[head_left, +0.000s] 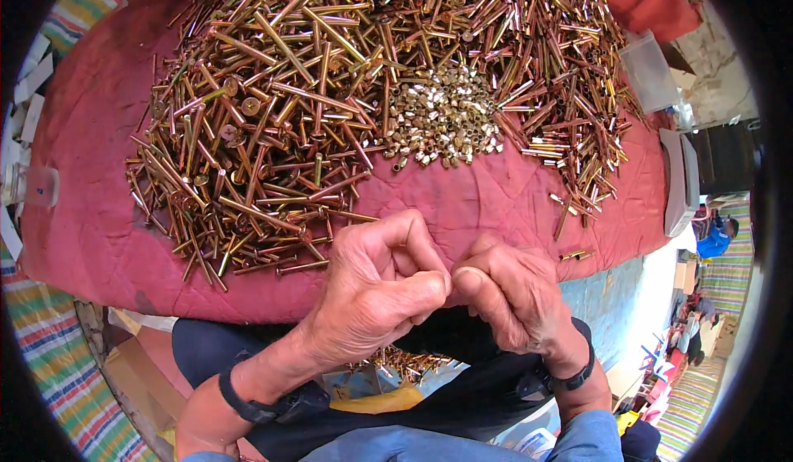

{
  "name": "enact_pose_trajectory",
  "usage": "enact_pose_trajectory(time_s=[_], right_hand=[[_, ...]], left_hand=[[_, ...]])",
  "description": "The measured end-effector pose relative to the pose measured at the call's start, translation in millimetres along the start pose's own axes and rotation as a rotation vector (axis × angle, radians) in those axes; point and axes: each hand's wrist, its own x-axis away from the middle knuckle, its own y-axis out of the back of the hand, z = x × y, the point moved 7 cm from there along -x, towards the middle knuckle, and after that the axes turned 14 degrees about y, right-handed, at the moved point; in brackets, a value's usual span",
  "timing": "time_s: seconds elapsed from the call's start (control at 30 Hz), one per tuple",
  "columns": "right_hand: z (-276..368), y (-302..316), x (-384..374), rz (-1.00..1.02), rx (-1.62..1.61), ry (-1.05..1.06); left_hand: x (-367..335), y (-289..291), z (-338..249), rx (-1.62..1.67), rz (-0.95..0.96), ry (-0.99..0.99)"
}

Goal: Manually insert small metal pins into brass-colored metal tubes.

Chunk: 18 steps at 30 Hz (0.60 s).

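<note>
My left hand point(372, 293) and my right hand point(516, 297) meet at the fingertips over the near edge of a red quilted cloth point(438, 198). Both are closed in a pinch, thumbs against curled fingers, and whatever they hold is hidden. Beyond my left hand spreads a heap of long brass-coloured screws point(248, 132) with flat cross-slotted heads. Small shiny silver-gold metal pieces point(446, 115) lie in a pile straight ahead. Thin coppery metal tubes point(570, 90) are heaped to the right, and a few loose ones point(576, 255) rest near my right hand.
Below my hands, between my knees, more brass-coloured metal parts point(405, 363) lie in a heap. A clear plastic box point(648, 70) and a white device point(679, 183) stand at the right edge. Cardboard point(140, 379) is at lower left. A person in blue point(714, 243) is far right.
</note>
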Motion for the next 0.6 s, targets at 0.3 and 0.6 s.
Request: enact_pose_trajectory(time_s=[0.3,0.6], right_hand=[[-27.8,4.6,21.5,-0.115,-0.430,-0.452],[-3.9,18.5,-6.0,-0.067,-0.015,-0.044]], left_hand=[[-6.7,0.5,4.2,0.080,0.008,0.060],[-4.8,6.6,6.6,0.148,0.014,0.173]])
